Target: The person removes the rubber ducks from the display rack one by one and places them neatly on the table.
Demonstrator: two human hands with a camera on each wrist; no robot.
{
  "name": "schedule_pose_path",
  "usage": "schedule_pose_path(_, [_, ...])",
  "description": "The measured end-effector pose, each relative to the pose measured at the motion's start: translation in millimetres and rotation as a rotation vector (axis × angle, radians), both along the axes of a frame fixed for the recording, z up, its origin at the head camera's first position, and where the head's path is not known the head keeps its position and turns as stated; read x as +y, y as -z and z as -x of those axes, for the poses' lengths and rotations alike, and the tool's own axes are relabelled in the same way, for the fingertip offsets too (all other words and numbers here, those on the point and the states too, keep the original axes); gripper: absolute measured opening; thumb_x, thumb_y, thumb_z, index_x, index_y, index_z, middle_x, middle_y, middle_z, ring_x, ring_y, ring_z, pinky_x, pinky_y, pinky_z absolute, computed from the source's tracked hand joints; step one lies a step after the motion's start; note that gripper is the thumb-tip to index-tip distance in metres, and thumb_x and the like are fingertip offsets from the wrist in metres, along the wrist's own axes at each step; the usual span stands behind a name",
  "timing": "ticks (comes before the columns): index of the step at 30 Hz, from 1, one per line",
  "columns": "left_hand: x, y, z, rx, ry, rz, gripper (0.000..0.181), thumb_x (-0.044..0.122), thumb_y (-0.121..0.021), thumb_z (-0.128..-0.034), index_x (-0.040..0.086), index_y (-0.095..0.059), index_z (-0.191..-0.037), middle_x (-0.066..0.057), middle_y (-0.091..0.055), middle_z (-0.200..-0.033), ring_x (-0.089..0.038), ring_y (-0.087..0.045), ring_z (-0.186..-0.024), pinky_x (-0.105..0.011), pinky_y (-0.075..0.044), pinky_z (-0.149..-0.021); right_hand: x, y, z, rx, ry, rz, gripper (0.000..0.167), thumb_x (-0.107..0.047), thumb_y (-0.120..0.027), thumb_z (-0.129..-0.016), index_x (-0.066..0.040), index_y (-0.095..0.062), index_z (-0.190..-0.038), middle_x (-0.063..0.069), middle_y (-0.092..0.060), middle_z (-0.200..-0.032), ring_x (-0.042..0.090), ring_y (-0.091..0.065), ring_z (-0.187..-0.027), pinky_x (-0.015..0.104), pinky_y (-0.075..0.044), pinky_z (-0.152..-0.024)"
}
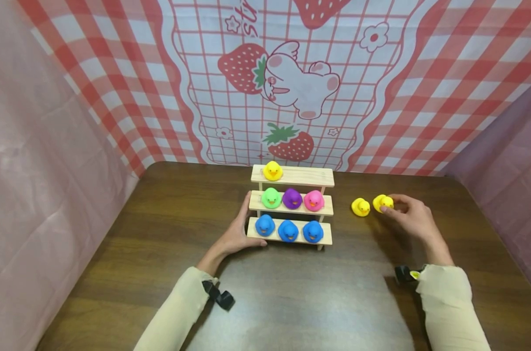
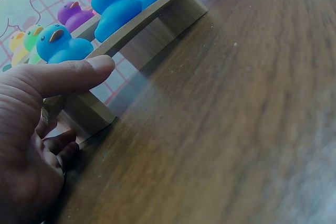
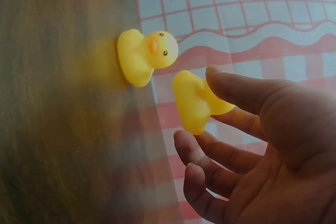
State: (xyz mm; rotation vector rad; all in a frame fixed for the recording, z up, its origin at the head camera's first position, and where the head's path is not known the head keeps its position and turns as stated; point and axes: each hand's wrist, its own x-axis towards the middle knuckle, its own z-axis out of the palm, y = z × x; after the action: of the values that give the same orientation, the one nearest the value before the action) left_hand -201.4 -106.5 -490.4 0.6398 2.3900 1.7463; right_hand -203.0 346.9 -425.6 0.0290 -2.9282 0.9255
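Rack (image 1: 306,177): seven ducks (image 1: 292,199) placed; two yellow ducks (image 1: 360,207) apparently outstanding, toward counter's (image 1: 160,219) right edge. Left hand (image 1: 236,237) grips rack's left edge; right hand (image 1: 413,218) pinches outer duck (image 1: 382,203).

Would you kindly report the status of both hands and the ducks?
Left hand gripping wooden rack at left end. Right hand pinching yellow duck. Second yellow duck sits between that and rack.

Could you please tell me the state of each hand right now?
Left hand: holding the stand by its left end.
Right hand: holding a yellow duck.
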Motion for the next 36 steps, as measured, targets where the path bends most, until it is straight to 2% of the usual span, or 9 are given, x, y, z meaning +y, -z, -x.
schedule_pose_path(4, [-0.1,-0.2,0.3,-0.001,0.0,0.005,0.135,0.004,-0.089,-0.0688,0.018,0.007,-0.162,-0.011,0.001,-0.171,-0.039,-0.028,-0.152,-0.053,-0.017,-0.127,1,4.4,0.4,-0.004,-0.006,0.01,0.056,-0.036,-0.068,-0.095,0.005,-0.058,-0.131,0.033,-0.066,-0.118,0.039,-0.069,-0.093,0.019,-0.049,-0.059])
schedule_pose_path(8, [-0.2,0.1,0.8,0.002,0.001,0.007,0.135,0.004,-0.089,-0.0687,0.017,0.007,-0.162,-0.011,0.001,-0.171,-0.04,-0.029,-0.151,-0.054,-0.018,-0.127,2,8.2,0.9,-0.022,-0.004,0.02,0.058,-0.037,-0.067,-0.095,0.007,-0.057,-0.132,0.035,-0.065,-0.121,0.045,-0.067,-0.1,0.017,-0.049,-0.061])
schedule_pose_path(14, [0.6,-0.5,1.0,0.002,0.005,-0.003,0.137,0.004,-0.089,-0.0676,0.017,0.008,-0.162,-0.013,-0.001,-0.171,-0.04,-0.031,-0.15,-0.054,-0.019,-0.127,4,14.1,1.7,-0.055,-0.001,0.023,0.06,-0.038,-0.065,-0.096,0.008,-0.055,-0.134,0.036,-0.061,-0.126,0.047,-0.065,-0.104,0.019,-0.049,-0.066])
schedule_pose_path(20, [0.8,-1.6,-0.3,-0.003,0.005,-0.014,0.137,0.003,-0.089,-0.0675,0.018,0.008,-0.162,-0.014,-0.004,-0.171,-0.039,-0.032,-0.149,-0.055,-0.019,-0.126,6,19.9,3.7,-0.036,-0.011,0.004,0.056,-0.034,-0.067,-0.096,0.008,-0.057,-0.131,0.034,-0.063,-0.123,0.044,-0.064,-0.101,0.025,-0.047,-0.071])
schedule_pose_path(28, [0.3,-0.4,-1.0,-0.011,0.007,-0.02,0.137,0.003,-0.089,-0.0677,0.019,0.008,-0.162,-0.015,-0.01,-0.17,-0.038,-0.033,-0.149,-0.054,-0.019,-0.127,6,26.1,5.3,-0.015,0.003,-0.002,0.054,-0.032,-0.068,-0.095,0.008,-0.059,-0.129,0.033,-0.066,-0.118,0.042,-0.065,-0.099,0.026,-0.047,-0.072])
schedule_pose_path(36, [-0.2,-0.6,-0.7,-0.01,0.008,-0.018,0.136,0.002,-0.089,-0.0677,0.02,0.008,-0.162,-0.015,-0.01,-0.17,-0.038,-0.034,-0.149,-0.053,-0.019,-0.127,5,25.3,4.4,-0.092,0.004,0.012,0.062,-0.038,-0.066,-0.096,0.008,-0.054,-0.135,0.034,-0.061,-0.126,0.039,-0.061,-0.1,0.023,-0.046,-0.072])
